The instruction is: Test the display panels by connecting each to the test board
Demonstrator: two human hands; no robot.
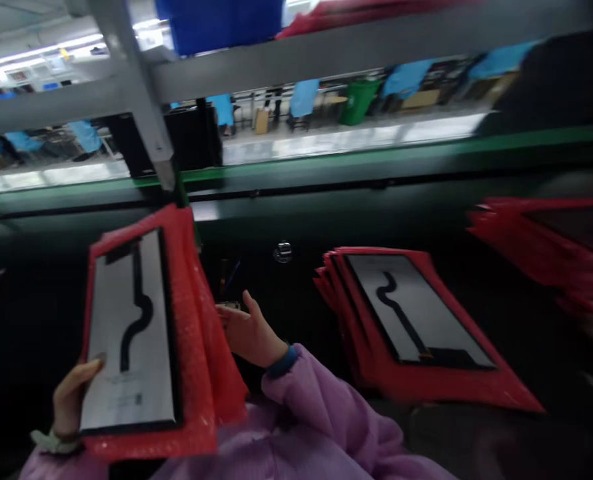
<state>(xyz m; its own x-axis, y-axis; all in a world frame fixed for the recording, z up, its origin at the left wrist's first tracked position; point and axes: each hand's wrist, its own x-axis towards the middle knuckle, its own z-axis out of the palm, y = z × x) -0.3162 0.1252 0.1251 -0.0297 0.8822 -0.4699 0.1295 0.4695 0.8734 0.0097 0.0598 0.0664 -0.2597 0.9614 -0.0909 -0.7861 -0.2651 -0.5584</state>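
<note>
My left hand (pixel 74 393) is closed on the left edge of a flat display panel (pixel 104 320), its thumb on the pale back face. A black ribbon cable (pixel 144 310) curves down that face. Behind the panel, and held up along with it, are red bubble-wrap sheets (pixel 194 373); how many layers my fingers grip is hidden. My right hand (pixel 251 333) is beside the wrap's right edge, thumb raised and fingers stretched out, the fingertips partly behind or against the red wrap. I cannot tell whether they touch it.
On the dark bench to the right lies a stack of red wraps with another display panel (pixel 416 307) on top. More red-wrapped panels (pixel 541 247) lie at the far right. A small shiny metal object (pixel 282 252) sits behind my right hand. A grey metal post (pixel 139 93) rises at the back left.
</note>
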